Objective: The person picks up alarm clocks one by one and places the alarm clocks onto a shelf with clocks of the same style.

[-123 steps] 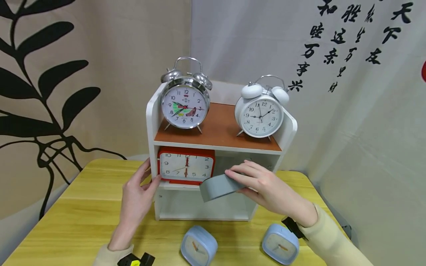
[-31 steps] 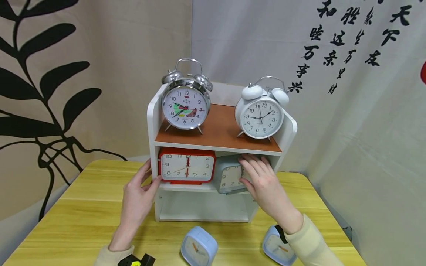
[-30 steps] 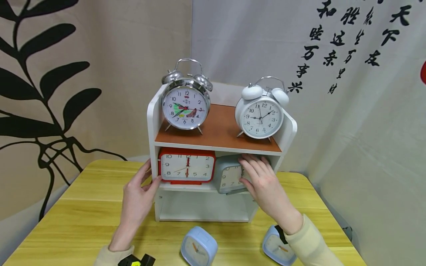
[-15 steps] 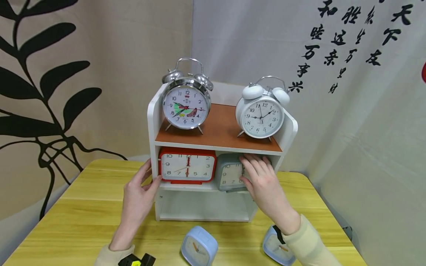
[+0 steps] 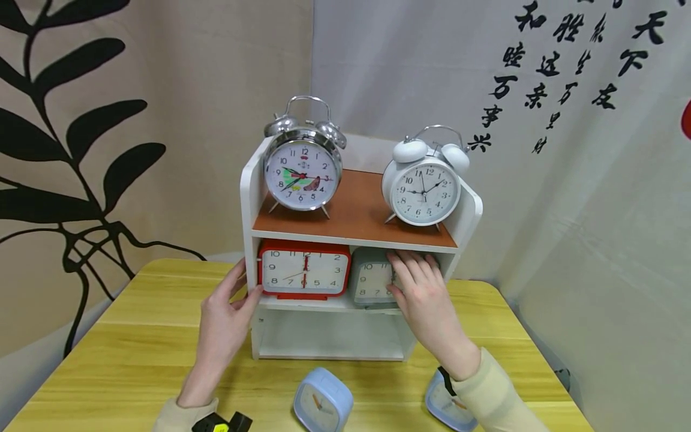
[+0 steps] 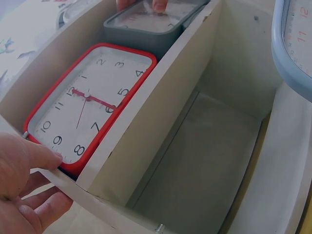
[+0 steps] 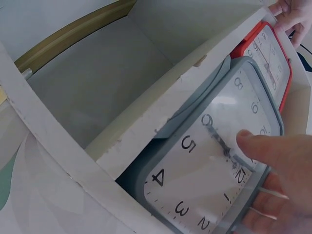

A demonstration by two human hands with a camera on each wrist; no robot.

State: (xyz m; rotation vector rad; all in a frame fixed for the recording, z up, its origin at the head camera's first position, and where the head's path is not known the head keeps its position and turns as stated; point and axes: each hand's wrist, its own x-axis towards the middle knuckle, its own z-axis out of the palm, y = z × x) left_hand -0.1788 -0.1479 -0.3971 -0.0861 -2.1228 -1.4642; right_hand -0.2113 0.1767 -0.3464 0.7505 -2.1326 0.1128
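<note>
Grey clock (image 5: 372,280), moved into shelf (image 5: 357,204); red clock (image 5: 305,271) alongside

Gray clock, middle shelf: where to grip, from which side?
Probably pinch the gray clock by its top edge, thumb on the face, from the open front, as the right hand does: its boxy case faces outward, the red clock crowds one side, and the upper shelf covers it.

This is a spot indoors, but whether it is a home or a shop is hard to tell. Pale cloth (image 5: 227,120) hangs behind a yellow wooden table (image 5: 135,336), with big black leaves (image 5: 105,123) on one side and black Chinese writing (image 5: 536,96) on the other. A white shelf (image 5: 329,333) with clocks (image 5: 305,273) stands on the table.
</note>
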